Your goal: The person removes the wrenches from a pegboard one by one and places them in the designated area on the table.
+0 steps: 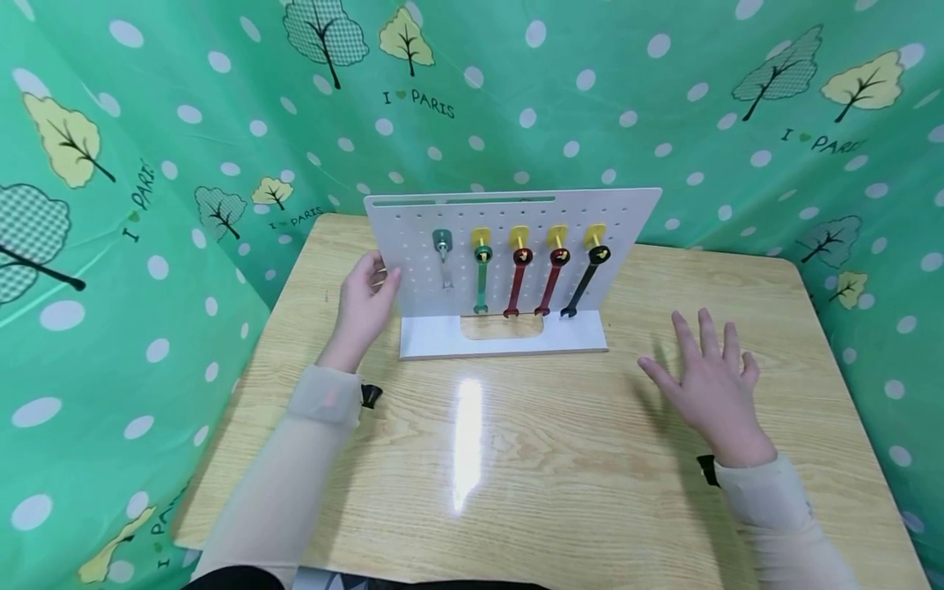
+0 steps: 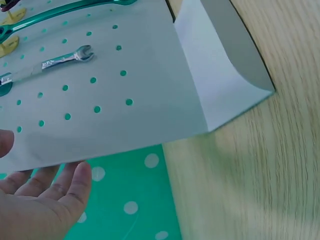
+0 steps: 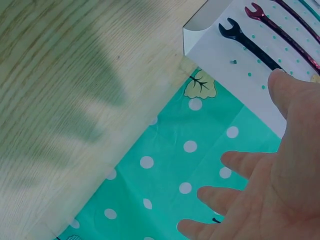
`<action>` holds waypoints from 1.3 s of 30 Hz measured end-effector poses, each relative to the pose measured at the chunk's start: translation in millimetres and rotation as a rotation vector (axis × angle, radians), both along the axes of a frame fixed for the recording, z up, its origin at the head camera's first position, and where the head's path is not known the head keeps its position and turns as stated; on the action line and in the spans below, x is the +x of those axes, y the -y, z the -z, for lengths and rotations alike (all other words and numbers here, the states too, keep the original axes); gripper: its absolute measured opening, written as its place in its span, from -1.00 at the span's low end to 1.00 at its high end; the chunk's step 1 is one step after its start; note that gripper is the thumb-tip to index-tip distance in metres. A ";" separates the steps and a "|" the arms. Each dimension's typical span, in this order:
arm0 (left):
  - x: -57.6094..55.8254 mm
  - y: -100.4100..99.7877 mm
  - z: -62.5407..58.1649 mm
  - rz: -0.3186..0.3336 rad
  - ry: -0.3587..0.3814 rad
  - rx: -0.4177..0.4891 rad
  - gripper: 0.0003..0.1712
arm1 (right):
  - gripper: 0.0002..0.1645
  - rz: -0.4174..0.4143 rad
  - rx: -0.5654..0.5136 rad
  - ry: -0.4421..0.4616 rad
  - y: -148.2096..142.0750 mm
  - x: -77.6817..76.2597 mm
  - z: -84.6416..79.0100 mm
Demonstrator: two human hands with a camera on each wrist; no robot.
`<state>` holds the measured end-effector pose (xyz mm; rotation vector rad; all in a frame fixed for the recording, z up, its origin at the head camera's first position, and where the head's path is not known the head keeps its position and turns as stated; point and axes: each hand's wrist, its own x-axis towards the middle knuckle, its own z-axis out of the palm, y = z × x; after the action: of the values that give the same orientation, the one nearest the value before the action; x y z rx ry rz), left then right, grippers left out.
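- Where the left hand meets the left edge of the pegboard, the thumb is in front and the fingers behind, gripping it; this hand is the nearer.
- Position: the pegboard stands on the table, to the left hand's right, long axis running left to right.
- Empty right hand: fingers spread apart, well away from the pegboard.
- One black wrench hangs forward and left of the right hand, long axis slanting down leftward.

Smooth matt white pegboard, shiny metal wrench towards its nine o'clock, glossy metallic green wrench, red wrenches and black wrench towards three, plastic-looking yellow hooks, glossy wood-grain table at six, soft-sheen cloth-like curtain at twelve
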<state>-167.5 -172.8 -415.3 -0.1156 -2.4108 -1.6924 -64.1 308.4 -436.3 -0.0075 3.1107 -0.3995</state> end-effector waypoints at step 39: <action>-15.9 -9.7 0.3 -0.187 -0.020 0.161 -0.80 | -0.28 -0.107 -0.480 -0.054 48.5 -32.8 -8.3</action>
<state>-183.4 -163.1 -415.6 0.1120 -2.1835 -1.7801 -96.9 259.9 -428.0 -0.1866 2.9598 -1.1410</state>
